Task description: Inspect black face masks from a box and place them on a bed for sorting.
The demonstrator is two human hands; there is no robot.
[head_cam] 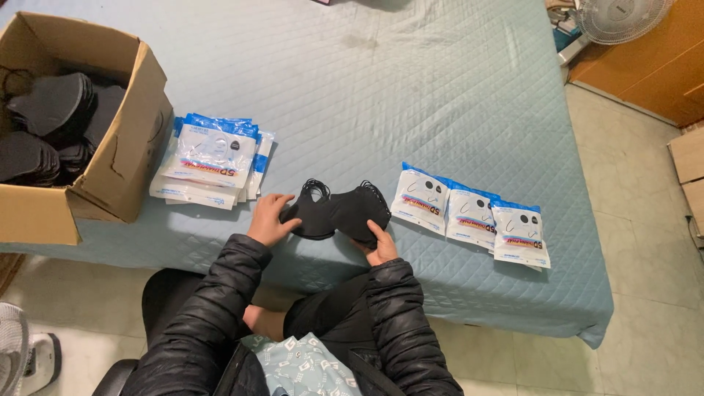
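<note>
i had both hands on a stack of black masks (339,213) that lay on the quilted blue bedcover (411,95), near its front edge and between the two groups of packets. my left hand (270,218) was curled around the stack's left end, fingers on top and thumb tucked under as far as i could tell, and my right hand (380,244) gripped the right end from below with the thumb pressed onto the top mask. the masks were soft, matte and folded into curved wing shapes, with thin ear loops fanning out along the far edge, so i judged the stack wanted even pressure from both ends and squared edges, or the loops would snag and the layers slide apart. to my left sat a heap of flat glossy packets (213,161), white with blue tops, overlapping loosely just beside an open cardboard box (125,154) that held more black masks in slumped piles. to my right three more packets in a row (469,213) lay side by side, slightly overlapped, each with a small clear window. the bedcover's diamond stitching looked soft and a little rumpled. my puffy black jacket sleeves (396,323) were shiny and ribbed, and a fan (616,18) stood beyond the far right corner
</note>
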